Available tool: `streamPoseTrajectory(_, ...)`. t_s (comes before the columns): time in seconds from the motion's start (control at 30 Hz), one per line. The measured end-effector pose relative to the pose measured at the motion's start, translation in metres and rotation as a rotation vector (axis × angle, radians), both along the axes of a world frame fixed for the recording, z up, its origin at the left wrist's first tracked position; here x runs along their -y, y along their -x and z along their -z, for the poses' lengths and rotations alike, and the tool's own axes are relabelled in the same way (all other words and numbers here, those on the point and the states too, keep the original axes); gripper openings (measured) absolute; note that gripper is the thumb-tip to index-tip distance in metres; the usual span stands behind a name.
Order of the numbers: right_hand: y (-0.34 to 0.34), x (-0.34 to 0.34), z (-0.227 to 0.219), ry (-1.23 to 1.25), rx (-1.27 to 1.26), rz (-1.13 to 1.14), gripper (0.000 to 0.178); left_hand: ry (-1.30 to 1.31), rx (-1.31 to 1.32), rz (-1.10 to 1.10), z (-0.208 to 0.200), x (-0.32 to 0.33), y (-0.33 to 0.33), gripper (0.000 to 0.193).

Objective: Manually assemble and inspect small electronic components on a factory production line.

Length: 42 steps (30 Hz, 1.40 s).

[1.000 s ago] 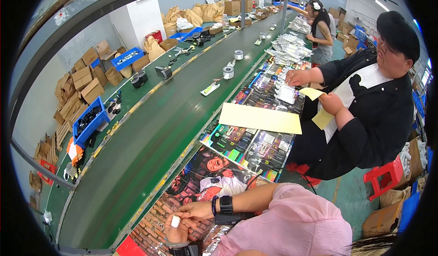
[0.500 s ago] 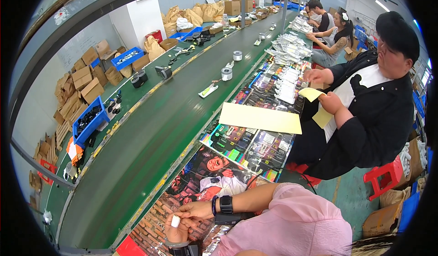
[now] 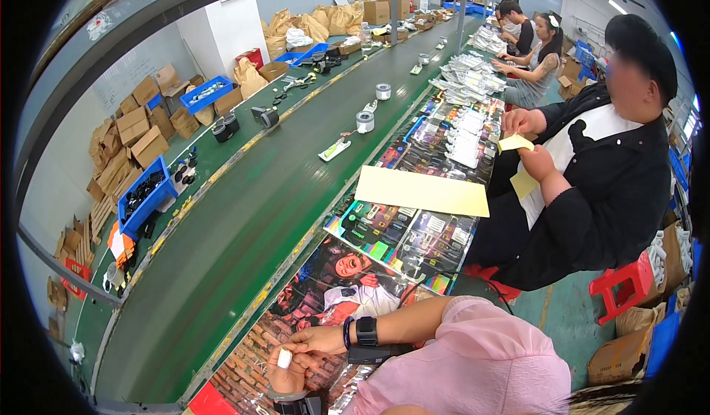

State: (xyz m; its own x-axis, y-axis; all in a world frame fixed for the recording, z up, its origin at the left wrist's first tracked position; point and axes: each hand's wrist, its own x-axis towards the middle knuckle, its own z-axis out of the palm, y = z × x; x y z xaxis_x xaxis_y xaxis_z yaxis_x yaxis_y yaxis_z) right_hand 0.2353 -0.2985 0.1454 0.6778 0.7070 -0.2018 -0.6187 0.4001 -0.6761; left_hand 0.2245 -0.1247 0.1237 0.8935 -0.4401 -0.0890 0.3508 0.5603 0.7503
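Note:
A small white rounded piece (image 3: pixel 285 358) sits between my two hands, low in the view. My left hand (image 3: pixel 287 376) is closed around its lower part, palm turned up. From the upper side, my right hand (image 3: pixel 319 339) pinches at the top of the piece with fingertips together. Black straps are on both wrists. Beneath the hands lies a table covering (image 3: pixel 347 282) printed with a picture of a person and brickwork.
A green conveyor belt (image 3: pixel 244 230) carries white round units (image 3: pixel 364 122) and a flat white packet (image 3: pixel 334 151). A yellow sheet (image 3: pixel 421 191) lies across the table. Beside me a co-worker (image 3: pixel 584 163) handles yellow paper. White packets (image 3: pixel 464 137) lie farther along; a red stool (image 3: pixel 623 293) stands behind.
My hands and the white piece hold still. The belt's items have shifted slightly nearer. The co-worker's far hand has come onto the yellow paper, and a person farther back has moved both hands.

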Motion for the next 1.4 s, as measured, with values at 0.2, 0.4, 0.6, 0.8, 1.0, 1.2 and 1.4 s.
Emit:
streamPoseTrajectory(0.2,0.001,-0.002,0.004,0.003,-0.002,0.006,0.027,0.000,0.033,-0.028,-0.008,0.003,0.005,0.025)
streamPoseTrajectory(0.4,-0.003,0.004,0.004,0.010,-0.064,-0.051,0.036,0.125,-0.016,0.053,-0.018,0.007,0.005,0.026)
streamPoseTrajectory(0.6,-0.063,0.056,-0.033,0.578,0.746,-0.215,0.029,0.147,-0.140,0.098,-0.009,0.007,-0.012,0.026)
streamPoseTrajectory(0.8,-0.216,0.146,-0.047,1.598,1.422,0.146,0.024,0.067,-0.152,0.107,-0.017,-0.011,-0.005,0.025)
streamPoseTrajectory(1.0,-0.296,0.341,0.020,2.162,1.335,0.467,0.019,0.029,-0.182,0.259,0.000,0.014,-0.002,0.029)
streamPoseTrajectory(1.2,-0.339,0.300,0.025,2.387,0.752,0.396,0.052,0.108,-0.184,0.161,0.009,0.020,-0.001,0.024)
streamPoseTrajectory(1.4,-0.315,0.224,-0.024,2.560,0.831,0.141,0.050,0.167,-0.168,0.129,0.013,0.017,-0.012,0.023)
